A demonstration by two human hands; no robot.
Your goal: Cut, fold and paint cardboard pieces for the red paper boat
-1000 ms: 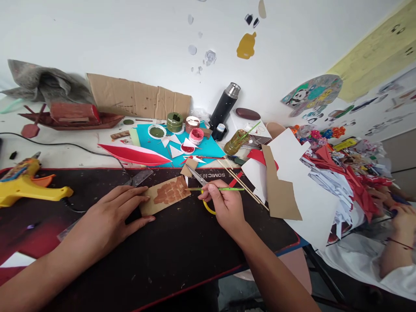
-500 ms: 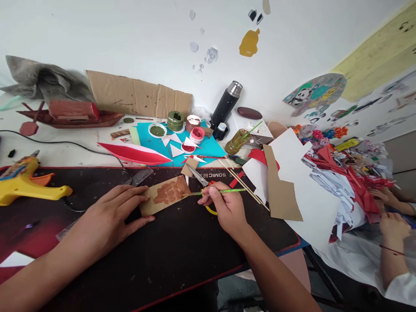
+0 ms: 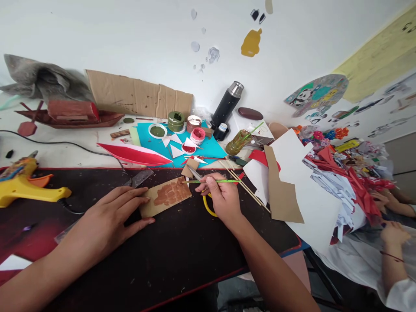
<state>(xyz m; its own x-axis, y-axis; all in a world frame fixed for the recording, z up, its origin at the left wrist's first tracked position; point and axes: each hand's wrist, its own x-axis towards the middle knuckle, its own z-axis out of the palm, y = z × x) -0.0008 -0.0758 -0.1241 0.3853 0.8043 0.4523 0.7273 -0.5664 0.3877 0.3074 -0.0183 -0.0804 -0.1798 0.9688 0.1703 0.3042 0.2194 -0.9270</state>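
Observation:
My left hand holds the left end of a small piece of cardboard against the dark mat, fingers on its edge and thumb along the lower corner. Uneven brown paint covers much of the cardboard's middle and right. In my right hand is a thin green paintbrush, pinched between thumb and fingers. Its tip touches the cardboard near the right upper corner. Scissors with yellow handles lie partly hidden under my right hand.
Behind the mat stand paint jars and a jar of murky water. A red paper boat shape lies nearby. A yellow glue gun is at left, a brown model boat behind it. Another person's hands are at far right.
My right hand has moved slightly left and up, carrying the brush tip toward the cardboard's upper right. Brown paint now reaches farther there. My left hand stays in place.

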